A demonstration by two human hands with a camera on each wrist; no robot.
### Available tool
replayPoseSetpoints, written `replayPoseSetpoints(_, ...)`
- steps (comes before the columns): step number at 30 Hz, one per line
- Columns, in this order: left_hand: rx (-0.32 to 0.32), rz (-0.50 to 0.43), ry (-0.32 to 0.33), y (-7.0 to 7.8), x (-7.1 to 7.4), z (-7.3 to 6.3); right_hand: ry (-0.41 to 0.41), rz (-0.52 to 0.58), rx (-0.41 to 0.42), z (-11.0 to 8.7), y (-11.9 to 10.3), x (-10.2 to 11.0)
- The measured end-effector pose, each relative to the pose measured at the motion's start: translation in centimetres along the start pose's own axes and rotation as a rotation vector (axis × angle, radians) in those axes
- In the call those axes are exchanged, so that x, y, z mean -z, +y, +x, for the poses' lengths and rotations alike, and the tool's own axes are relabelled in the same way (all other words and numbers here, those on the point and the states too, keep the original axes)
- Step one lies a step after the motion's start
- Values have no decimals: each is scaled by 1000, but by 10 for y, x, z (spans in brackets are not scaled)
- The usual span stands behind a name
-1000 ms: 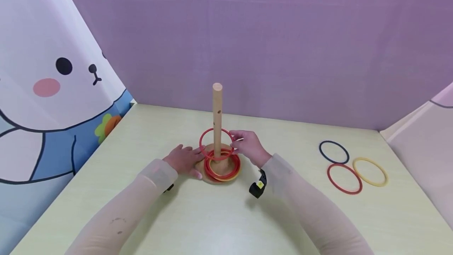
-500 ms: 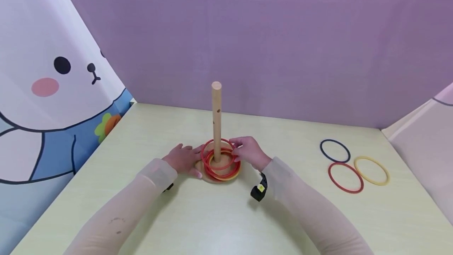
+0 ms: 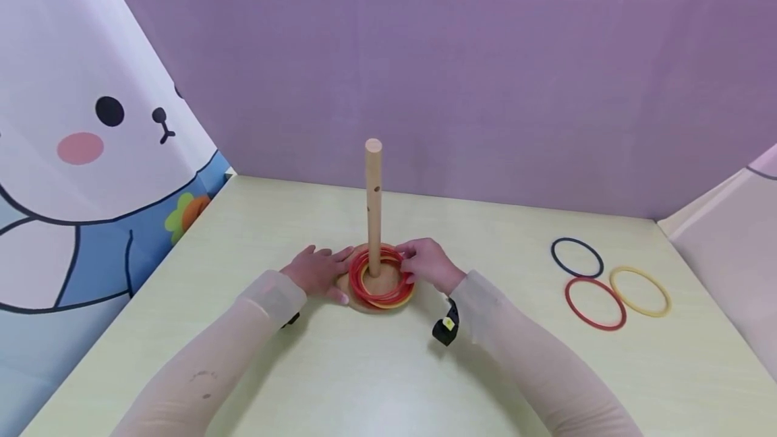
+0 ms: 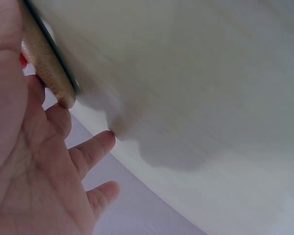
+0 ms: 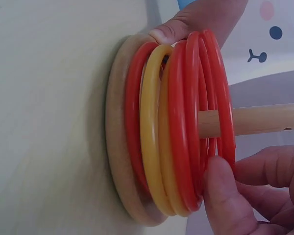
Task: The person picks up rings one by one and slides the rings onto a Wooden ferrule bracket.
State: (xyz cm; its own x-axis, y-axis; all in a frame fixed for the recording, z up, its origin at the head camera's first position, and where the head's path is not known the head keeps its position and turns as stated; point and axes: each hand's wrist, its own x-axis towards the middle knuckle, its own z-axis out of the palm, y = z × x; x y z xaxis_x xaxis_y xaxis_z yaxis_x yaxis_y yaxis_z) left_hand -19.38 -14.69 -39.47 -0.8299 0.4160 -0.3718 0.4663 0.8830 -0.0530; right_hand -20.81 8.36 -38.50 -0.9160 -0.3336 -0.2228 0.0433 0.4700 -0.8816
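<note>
A wooden peg (image 3: 373, 214) stands upright on a round wooden base (image 5: 116, 132). Several red and yellow rings lie stacked around its foot, among them a yellow ring (image 5: 151, 132) low in the pile. My right hand (image 3: 428, 266) pinches the topmost red ring (image 5: 227, 107) between thumb and fingers at its right side. That ring encircles the peg, tilted just above the stack. On the left, my left hand (image 3: 314, 272) rests against the base's edge with fingers spread. In the left wrist view, fingertips (image 4: 61, 117) touch the wooden rim.
Farther right on the table (image 3: 485, 235) lie a blue ring (image 3: 601, 268), a red ring (image 3: 622, 319) and a yellow ring (image 3: 668, 302), close together. A purple cloth (image 3: 485, 86) hangs behind the table, and a cartoon-printed cloth (image 3: 48, 221) hangs at the left.
My right hand has lowered the red ring along the peg onto the top of the stack. The left hand has stayed at the base.
</note>
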Motion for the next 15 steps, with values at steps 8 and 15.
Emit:
replayPoseSetpoints(8, -2, -14, -6, 1, 2, 0, 23, -102, 8, -4, -7, 4)
replayPoseSetpoints(15, -2, -22, -5, -1, -2, 1, 17, -184, 4, -4, -6, 5)
